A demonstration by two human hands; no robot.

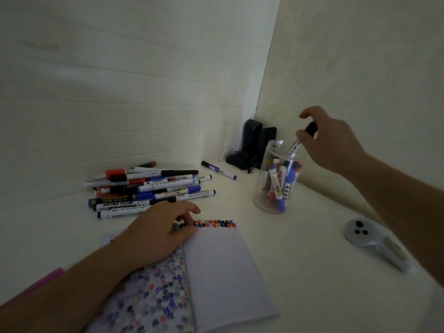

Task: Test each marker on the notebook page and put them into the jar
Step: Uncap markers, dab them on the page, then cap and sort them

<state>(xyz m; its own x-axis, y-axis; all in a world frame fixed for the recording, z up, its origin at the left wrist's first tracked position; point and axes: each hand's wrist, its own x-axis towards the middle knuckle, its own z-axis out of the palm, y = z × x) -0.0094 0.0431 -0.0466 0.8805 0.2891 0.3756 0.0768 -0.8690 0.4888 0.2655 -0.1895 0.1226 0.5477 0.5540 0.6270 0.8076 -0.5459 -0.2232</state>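
My right hand point(329, 138) pinches a black-capped marker point(303, 138) by its top, its lower end inside the mouth of the clear plastic jar point(262, 188). Several markers stand in the jar. My left hand point(158, 231) rests on the open notebook point(223, 272), its fingers curled at the top of the page. A row of red, blue and black test marks point(216, 224) runs along the page's top edge. A pile of markers point(149, 188) lies behind the notebook on the left.
One blue marker point(218, 169) lies apart near the back wall. Two dark speakers point(259, 143) with cables stand in the corner behind the jar. A grey handheld device point(374, 241) lies on the white desk at the right. Something pink point(40, 282) shows at the left edge.
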